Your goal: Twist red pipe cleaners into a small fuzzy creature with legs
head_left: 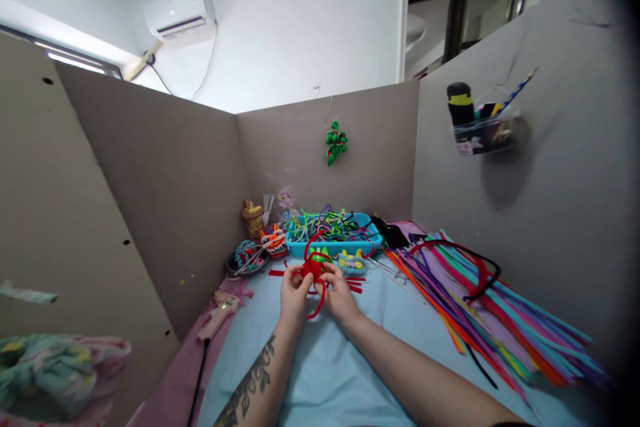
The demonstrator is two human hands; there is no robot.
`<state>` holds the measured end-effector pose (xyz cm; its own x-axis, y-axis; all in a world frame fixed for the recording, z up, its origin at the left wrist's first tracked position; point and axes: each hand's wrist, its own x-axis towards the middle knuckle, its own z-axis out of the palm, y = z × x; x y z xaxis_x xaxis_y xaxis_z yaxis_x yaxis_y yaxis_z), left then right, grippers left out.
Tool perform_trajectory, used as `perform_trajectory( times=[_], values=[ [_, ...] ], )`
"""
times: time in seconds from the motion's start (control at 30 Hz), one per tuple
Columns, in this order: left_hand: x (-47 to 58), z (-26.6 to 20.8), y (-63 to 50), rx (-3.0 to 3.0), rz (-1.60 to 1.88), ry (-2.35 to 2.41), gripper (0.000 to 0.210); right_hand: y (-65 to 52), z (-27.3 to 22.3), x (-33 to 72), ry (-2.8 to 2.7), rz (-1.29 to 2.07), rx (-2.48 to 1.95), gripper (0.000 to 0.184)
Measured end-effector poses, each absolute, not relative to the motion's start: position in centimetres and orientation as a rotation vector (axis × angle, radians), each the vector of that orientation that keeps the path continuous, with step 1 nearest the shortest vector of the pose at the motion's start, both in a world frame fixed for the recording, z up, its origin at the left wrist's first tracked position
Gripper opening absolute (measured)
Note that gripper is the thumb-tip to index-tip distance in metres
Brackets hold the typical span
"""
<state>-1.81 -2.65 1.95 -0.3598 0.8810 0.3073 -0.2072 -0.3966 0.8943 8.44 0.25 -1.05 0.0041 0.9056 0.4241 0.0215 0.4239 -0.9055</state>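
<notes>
Between my two hands is a red bundle of bent pipe cleaners [313, 268], with loose ends looping up above it and curving down below. My left hand [295, 282] pinches its left side with thumb and fingers. On the right side, my right hand [336, 285] grips it with bent fingers. Just behind the bundle sits a small green fuzzy piece [320, 255], partly covered. A blue and yellow fuzzy piece [351, 263] lies beyond my right hand. Short red strips [355, 285] lie on the cloth beside both hands.
A blue basket [300, 248] of tangled pipe cleaners stands at the back. Many coloured pipe cleaners [480, 307] spread over the right side. A pink corded tool [220, 317] and a dark bowl [247, 267] are at left. Grey panels [325, 187] enclose the blue-covered table [340, 373].
</notes>
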Motion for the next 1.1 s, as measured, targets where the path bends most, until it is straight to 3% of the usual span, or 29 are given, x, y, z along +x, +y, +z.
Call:
perform_trajectory(
  times=[0.63,0.8,0.93,1.03,1.1],
  values=[
    [-1.6,1.5,-2.9,1.092,1.782,0.978,0.045,-0.1,-0.6,8.6,-1.328,1.057,-0.795,0.024],
    [-1.8,1.7,-2.9,1.072,1.811,0.982,0.045,-0.7,-0.2,8.4,-1.449,0.818,-0.86,0.013],
    [-2.0,1.6,-2.7,1.04,1.835,0.988,0.045,-1.4,0.6,8.8,-1.51,0.527,-0.818,0.016],
    [-2.0,1.6,-2.6,1.078,1.831,1.018,0.043,-1.4,1.1,9.3,-1.567,0.435,-0.833,0.005],
    [-2.0,1.6,-2.6,1.126,1.822,1.028,0.042,-1.1,1.3,9.6,-1.557,0.427,-0.847,0.008]
  ],
)
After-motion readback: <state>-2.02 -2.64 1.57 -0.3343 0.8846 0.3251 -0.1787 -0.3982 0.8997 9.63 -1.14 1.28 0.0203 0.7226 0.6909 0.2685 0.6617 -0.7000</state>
